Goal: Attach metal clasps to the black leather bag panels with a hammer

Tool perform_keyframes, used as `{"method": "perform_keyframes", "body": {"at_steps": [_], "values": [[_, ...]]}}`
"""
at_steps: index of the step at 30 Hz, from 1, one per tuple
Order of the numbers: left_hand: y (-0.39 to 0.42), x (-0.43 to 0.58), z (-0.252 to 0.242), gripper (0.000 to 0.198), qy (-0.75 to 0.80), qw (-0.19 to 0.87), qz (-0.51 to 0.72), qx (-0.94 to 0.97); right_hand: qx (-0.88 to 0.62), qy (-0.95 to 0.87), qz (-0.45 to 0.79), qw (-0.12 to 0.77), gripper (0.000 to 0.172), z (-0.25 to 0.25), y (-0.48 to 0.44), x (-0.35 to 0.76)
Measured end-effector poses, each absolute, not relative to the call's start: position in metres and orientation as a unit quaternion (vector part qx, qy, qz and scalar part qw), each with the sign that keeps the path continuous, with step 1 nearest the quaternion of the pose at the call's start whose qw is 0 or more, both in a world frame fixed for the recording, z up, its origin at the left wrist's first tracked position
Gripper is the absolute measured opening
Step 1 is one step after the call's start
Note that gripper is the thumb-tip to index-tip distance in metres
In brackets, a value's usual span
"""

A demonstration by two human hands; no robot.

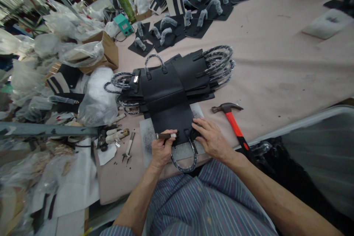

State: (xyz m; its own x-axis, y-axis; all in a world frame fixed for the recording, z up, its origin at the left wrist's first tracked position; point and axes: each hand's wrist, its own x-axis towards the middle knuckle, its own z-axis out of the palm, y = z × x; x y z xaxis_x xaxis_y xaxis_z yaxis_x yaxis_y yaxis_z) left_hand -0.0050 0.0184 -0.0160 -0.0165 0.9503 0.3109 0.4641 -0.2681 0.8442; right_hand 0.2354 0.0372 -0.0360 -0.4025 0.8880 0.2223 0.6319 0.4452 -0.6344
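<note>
A black leather bag panel [173,118] with a wrapped handle [184,164] lies on a grey pad [147,136] at the table's near edge. My left hand [162,148] is closed around a small metal punch tool [163,136], its tip resting on the panel's near left corner. My right hand [211,137] lies flat with fingers spread, pressing the panel down beside the handle's attachment. Behind it sits a stack of similar black panels [177,75] with wrapped handles sticking out both sides.
A red-handled hammer [233,123] lies right of my right hand. Small tools [127,149] and wooden-handled pieces [116,134] lie to the left. Plastic-wrapped bundles and cardboard boxes [107,49] crowd the left side. More black parts [193,7] cover the far table.
</note>
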Motion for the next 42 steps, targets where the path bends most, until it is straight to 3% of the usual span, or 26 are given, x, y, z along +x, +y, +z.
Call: {"method": "perform_keyframes", "body": {"at_steps": [22, 27, 29, 33, 37, 39, 42], "values": [[0.023, 0.004, -0.013, 0.016, 0.513, 0.197, 0.408, 0.73, -0.466, -0.807, 0.234, 0.277, 0.049, -0.04, 0.037, 0.234], [0.023, 0.005, -0.013, 0.016, 0.514, 0.204, 0.393, 0.735, -0.53, -0.776, 0.157, 0.305, 0.04, -0.03, 0.03, 0.261], [0.022, 0.005, -0.015, 0.017, 0.515, 0.214, 0.389, 0.733, -0.601, -0.743, 0.092, 0.279, 0.036, -0.028, 0.021, 0.284], [0.021, 0.004, -0.018, 0.019, 0.523, 0.227, 0.391, 0.723, -0.684, -0.715, 0.047, 0.137, 0.035, -0.033, -0.001, 0.324], [0.021, 0.004, -0.017, 0.016, 0.522, 0.226, 0.401, 0.718, -0.741, -0.628, 0.19, 0.143, 0.025, -0.036, -0.004, 0.334], [0.021, 0.004, -0.017, 0.014, 0.518, 0.226, 0.409, 0.716, -0.744, -0.516, 0.372, 0.202, 0.021, -0.03, 0.003, 0.332], [0.021, 0.004, -0.018, 0.012, 0.517, 0.232, 0.418, 0.71, -0.632, -0.316, 0.652, 0.274, 0.025, -0.007, 0.014, 0.324]]}}
